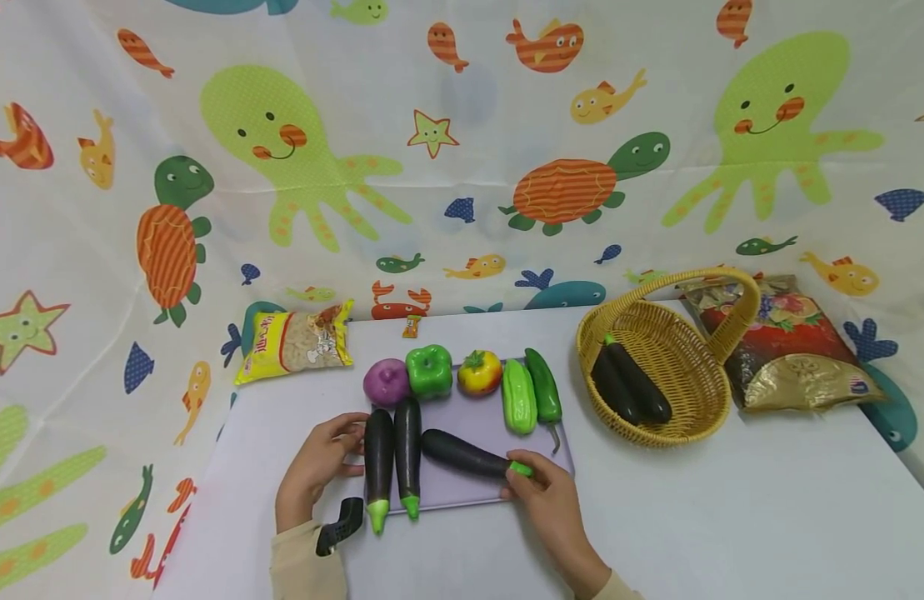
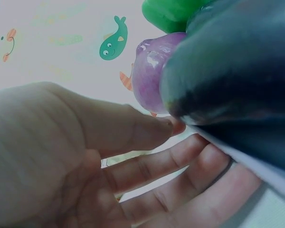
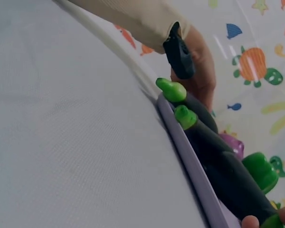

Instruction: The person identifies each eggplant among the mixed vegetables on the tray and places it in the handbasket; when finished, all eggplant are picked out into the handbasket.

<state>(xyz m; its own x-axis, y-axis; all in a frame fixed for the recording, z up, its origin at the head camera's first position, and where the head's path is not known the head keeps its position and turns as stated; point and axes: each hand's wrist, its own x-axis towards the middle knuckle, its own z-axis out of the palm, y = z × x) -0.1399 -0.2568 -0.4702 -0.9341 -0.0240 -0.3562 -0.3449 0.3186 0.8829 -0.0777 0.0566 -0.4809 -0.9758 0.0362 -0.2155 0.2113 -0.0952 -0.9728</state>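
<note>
A lilac tray point(image 1: 462, 410) holds three dark toy eggplants with green stem ends. My right hand point(image 1: 553, 504) pinches the stem end of one eggplant point(image 1: 464, 455), which lies slantwise across the tray; the right wrist view shows fingertips point(image 3: 250, 222) beside that green end. Two more eggplants, the left one point(image 1: 378, 458) and its neighbour point(image 1: 407, 450), lie side by side with stems over the front edge. At the tray's left edge is my left hand point(image 1: 317, 461), its fingers loosely extended by the rim and thumb near the left eggplant, gripping nothing.
Along the tray's back sit a purple onion point(image 1: 387, 382), green pepper point(image 1: 429, 372), red-yellow tomato point(image 1: 480, 372), cucumber point(image 1: 519, 397) and green chili point(image 1: 544, 385). A wicker basket point(image 1: 712, 392) holds two eggplants. Snack bags, one yellow point(image 1: 297, 340) and one red point(image 1: 791, 342), lie behind.
</note>
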